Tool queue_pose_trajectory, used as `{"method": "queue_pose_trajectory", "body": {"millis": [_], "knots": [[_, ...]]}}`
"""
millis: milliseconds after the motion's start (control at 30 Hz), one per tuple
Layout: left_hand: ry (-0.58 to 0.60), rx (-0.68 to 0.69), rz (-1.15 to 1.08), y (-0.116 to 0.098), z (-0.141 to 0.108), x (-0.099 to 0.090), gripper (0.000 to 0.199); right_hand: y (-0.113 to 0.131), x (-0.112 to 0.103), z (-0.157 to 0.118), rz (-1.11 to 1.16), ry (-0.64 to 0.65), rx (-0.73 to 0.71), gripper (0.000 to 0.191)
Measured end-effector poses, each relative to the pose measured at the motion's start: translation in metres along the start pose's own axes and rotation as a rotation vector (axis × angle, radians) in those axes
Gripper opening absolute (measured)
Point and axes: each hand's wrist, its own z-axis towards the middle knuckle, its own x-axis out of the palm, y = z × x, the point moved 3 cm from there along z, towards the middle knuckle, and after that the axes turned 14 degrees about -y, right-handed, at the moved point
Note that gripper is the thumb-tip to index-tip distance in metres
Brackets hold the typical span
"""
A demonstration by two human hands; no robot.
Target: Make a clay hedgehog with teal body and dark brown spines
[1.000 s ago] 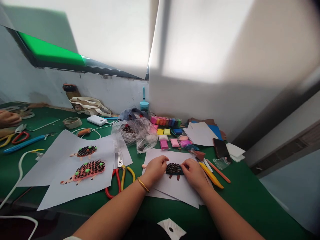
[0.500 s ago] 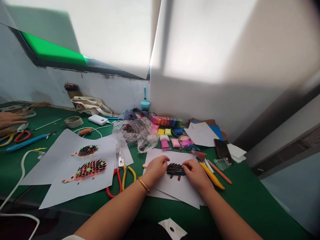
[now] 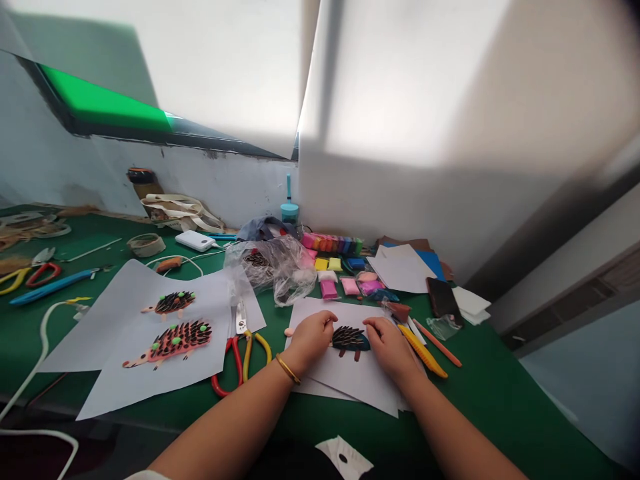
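Observation:
A small hedgehog picture (image 3: 350,338) lies on white paper (image 3: 330,377), between my two hands. Dark, seed-like spines cover much of its dark blue body, and it has brown legs. My left hand (image 3: 313,341), with a gold bangle at the wrist, rests at the hedgehog's left end, fingers curled and pinched together. At the opposite end, my right hand (image 3: 389,345) is closed too, its fingertips just above the blue part. Whatever either pinch holds is too small or hidden to make out.
Red-and-yellow-handled scissors (image 3: 241,353) lie left of my left arm. Two finished hedgehog pictures (image 3: 175,343) are on sheets further left. Coloured clay packets (image 3: 330,288) and a clear plastic bag (image 3: 273,267) sit behind. A yellow cutter (image 3: 424,352) lies at right.
My right fingertips have come slightly up and away from the hedgehog's blue end. My left hand has hardly moved. Another person's hand at the far left has left the view.

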Motion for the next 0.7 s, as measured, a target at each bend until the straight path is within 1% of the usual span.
{"method": "queue_pose_trajectory", "body": {"millis": [67,133,200,267,333,367,400,433,500,533,567,633,700], "knots": [[-0.004,-0.009,0.001,0.000,0.001,-0.002,0.034,-0.001,-0.002,0.001,0.030,-0.003,0.084,0.036],[-0.012,-0.030,0.016,0.001,0.003,-0.005,0.034,0.000,-0.002,0.004,0.050,0.020,0.131,0.041],[-0.029,-0.058,0.029,0.002,0.006,-0.007,0.032,0.002,0.000,0.008,0.061,0.041,0.129,0.044],[-0.066,-0.082,-0.012,0.003,0.009,-0.009,0.029,0.004,0.003,0.013,0.067,0.050,0.114,0.046],[-0.116,-0.132,-0.177,0.002,0.012,-0.011,0.027,0.006,0.005,0.017,0.071,0.043,0.103,0.046],[-0.133,-0.189,-0.312,0.002,0.013,-0.012,0.029,0.008,0.004,0.018,0.067,0.026,0.092,0.045],[-0.130,-0.274,-0.475,0.000,0.012,-0.012,0.033,0.012,0.003,0.019,0.063,-0.002,0.070,0.044],[-0.111,-0.394,-0.651,-0.001,0.011,-0.012,0.040,0.017,0.001,0.018,0.059,-0.040,0.035,0.042],[0.024,-0.601,-0.982,-0.009,0.005,-0.009,0.051,0.034,-0.006,0.014,0.073,-0.113,-0.087,0.036],[0.081,-0.673,-1.095,-0.014,0.002,-0.008,0.054,0.045,-0.009,0.010,0.102,-0.132,-0.161,0.033],[0.145,-0.723,-1.171,-0.020,-0.001,-0.006,0.056,0.056,-0.011,0.006,0.133,-0.117,-0.232,0.030],[0.255,-0.774,-1.216,-0.028,-0.008,-0.003,0.060,0.077,-0.014,0.000,0.165,-0.064,-0.302,0.024],[0.292,-0.790,-1.144,-0.033,-0.014,0.001,0.062,0.092,-0.012,-0.003,0.154,0.019,-0.314,0.017]]}}
